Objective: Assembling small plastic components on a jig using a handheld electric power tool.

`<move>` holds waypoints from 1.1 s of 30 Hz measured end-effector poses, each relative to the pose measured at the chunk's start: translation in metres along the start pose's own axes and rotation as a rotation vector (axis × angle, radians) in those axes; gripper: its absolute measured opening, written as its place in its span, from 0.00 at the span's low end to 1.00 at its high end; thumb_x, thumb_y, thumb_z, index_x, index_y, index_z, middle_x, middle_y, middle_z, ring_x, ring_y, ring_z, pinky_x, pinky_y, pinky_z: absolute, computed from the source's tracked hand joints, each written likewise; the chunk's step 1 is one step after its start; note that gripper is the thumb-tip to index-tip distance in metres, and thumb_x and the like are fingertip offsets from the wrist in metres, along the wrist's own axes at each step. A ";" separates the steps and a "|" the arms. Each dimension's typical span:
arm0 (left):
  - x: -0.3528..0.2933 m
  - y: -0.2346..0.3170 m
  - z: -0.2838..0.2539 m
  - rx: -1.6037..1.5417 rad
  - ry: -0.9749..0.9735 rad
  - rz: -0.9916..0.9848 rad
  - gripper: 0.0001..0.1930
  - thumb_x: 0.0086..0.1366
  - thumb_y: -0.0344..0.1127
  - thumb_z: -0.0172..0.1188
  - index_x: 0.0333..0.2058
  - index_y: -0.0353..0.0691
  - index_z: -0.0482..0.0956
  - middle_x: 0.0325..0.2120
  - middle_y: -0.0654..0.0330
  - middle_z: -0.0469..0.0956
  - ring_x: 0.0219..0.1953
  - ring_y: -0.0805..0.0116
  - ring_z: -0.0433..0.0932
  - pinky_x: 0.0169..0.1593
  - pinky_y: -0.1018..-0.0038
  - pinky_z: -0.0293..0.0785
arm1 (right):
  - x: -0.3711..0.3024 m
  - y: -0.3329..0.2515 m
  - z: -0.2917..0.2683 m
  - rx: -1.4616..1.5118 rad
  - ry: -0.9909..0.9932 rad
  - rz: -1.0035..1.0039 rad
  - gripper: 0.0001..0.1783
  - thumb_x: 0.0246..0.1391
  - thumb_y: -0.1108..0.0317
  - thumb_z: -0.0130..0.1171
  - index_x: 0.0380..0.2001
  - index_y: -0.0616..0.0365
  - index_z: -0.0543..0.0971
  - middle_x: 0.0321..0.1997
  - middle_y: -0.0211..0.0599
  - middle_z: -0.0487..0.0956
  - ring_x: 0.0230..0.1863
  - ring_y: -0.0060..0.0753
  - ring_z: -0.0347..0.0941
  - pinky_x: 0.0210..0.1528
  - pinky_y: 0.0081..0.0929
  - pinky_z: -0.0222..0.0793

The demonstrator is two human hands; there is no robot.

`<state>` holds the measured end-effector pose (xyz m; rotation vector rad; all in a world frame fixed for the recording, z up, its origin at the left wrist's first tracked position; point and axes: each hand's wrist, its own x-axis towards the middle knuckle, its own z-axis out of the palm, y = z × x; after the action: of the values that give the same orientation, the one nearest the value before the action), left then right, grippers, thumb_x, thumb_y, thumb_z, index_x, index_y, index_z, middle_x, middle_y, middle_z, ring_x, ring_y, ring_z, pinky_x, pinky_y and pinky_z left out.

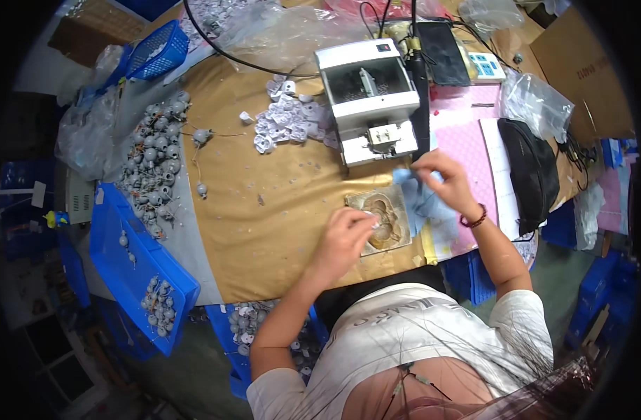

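Note:
My left hand (343, 243) is closed in a pinch on a small white plastic piece (374, 223), just over the left side of a square block (399, 234) with a rounded hollow. To the right and farther back, my right hand (446, 183) has its fingertips drawn together by the lower end of a hanging black tool (420, 105). Whatever those fingers hold is too small to make out. Under that hand a light blue cloth (427, 207) lies beside the block. Beyond both hands stands a white machine (369, 105) with a dark open hopper.
White plastic parts (289, 119) are heaped left of the machine. Farther left lie many grey round parts with wires (152, 154). A blue tray (177, 269) overhangs the table's left edge. At right are pink sheeting (467, 140), a black pouch (530, 175) and a cardboard box (579, 77).

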<state>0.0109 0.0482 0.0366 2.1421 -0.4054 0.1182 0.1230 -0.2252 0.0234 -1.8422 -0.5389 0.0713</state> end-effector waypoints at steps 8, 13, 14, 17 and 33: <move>0.000 0.001 0.046 0.106 -0.008 -0.150 0.28 0.55 0.26 0.67 0.56 0.45 0.75 0.54 0.51 0.71 0.58 0.47 0.67 0.61 0.58 0.66 | -0.032 -0.014 0.056 -0.241 -0.237 -0.415 0.11 0.47 0.75 0.69 0.35 0.58 0.79 0.38 0.36 0.80 0.39 0.40 0.76 0.41 0.34 0.72; 0.008 -0.038 -0.003 0.128 0.088 -0.182 0.29 0.55 0.29 0.67 0.57 0.42 0.73 0.58 0.48 0.68 0.61 0.46 0.65 0.63 0.56 0.64 | -0.035 -0.004 0.069 -0.533 -0.254 -0.582 0.14 0.44 0.69 0.69 0.37 0.57 0.80 0.41 0.35 0.78 0.45 0.39 0.73 0.45 0.34 0.69; 0.014 -0.057 -0.028 0.179 0.139 -0.203 0.29 0.56 0.30 0.67 0.58 0.42 0.72 0.58 0.47 0.67 0.62 0.45 0.65 0.64 0.56 0.63 | -0.037 -0.008 0.070 -0.538 -0.251 -0.571 0.15 0.44 0.70 0.69 0.37 0.57 0.80 0.42 0.35 0.78 0.45 0.40 0.73 0.45 0.34 0.69; 0.035 -0.124 -0.104 0.382 0.350 -0.295 0.30 0.58 0.29 0.66 0.61 0.42 0.70 0.60 0.45 0.66 0.63 0.42 0.63 0.65 0.55 0.62 | -0.039 -0.017 0.072 -0.535 -0.235 -0.539 0.16 0.43 0.72 0.69 0.38 0.59 0.81 0.43 0.37 0.77 0.47 0.43 0.73 0.47 0.35 0.69; 0.050 -0.143 -0.185 0.489 0.572 -0.429 0.22 0.56 0.23 0.61 0.52 0.40 0.75 0.50 0.49 0.67 0.51 0.49 0.74 0.53 0.63 0.74 | -0.003 -0.040 0.050 -0.131 -0.247 -0.198 0.05 0.52 0.76 0.66 0.33 0.61 0.81 0.36 0.39 0.80 0.39 0.42 0.77 0.42 0.33 0.74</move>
<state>0.1178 0.2625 0.0411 2.4829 0.4604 0.6147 0.0915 -0.1725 0.0427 -1.9093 -0.9148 0.1338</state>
